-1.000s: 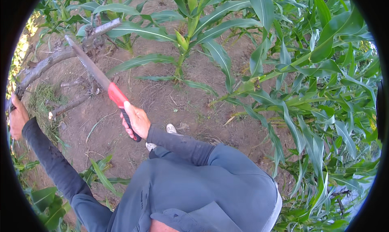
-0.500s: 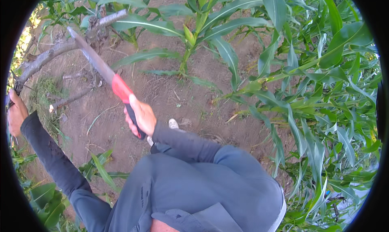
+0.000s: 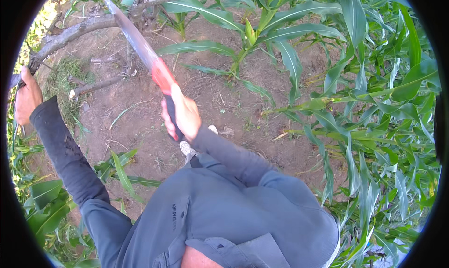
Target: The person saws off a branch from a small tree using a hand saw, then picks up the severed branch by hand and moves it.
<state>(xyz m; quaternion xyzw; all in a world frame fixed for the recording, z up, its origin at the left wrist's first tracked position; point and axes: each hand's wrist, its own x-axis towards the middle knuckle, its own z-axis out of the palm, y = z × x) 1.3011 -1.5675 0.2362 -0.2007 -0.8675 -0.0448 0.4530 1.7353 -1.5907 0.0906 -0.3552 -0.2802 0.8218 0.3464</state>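
Note:
My right hand point(image 3: 185, 114) is closed round the black grip of a pruning saw point(image 3: 161, 75) with a red section between grip and blade. The long blade points up and left, and its far part crosses a bent grey-brown branch point(image 3: 77, 32). Whether the teeth are in the wood I cannot make out. At the far left, my left hand point(image 3: 29, 98) holds the branch's near end, its thumb on top and its fingers mostly hidden. From there the branch curves up and right toward a knotty woody stump point(image 3: 142, 10).
Cut branch pieces point(image 3: 96, 86) lie on brown soil near a patch of dry grass point(image 3: 70, 71). Corn plants point(image 3: 243, 48) stand ahead, and denser corn point(image 3: 369, 127) lines the right. Broad leaves point(image 3: 49, 202) grow beside my left arm. My shoes point(image 3: 187, 148) show below the saw.
The whole view has shifted, so the branch, saw and hands appear farther right and higher. The saw stands slightly steeper across the branch. Both hands keep their holds.

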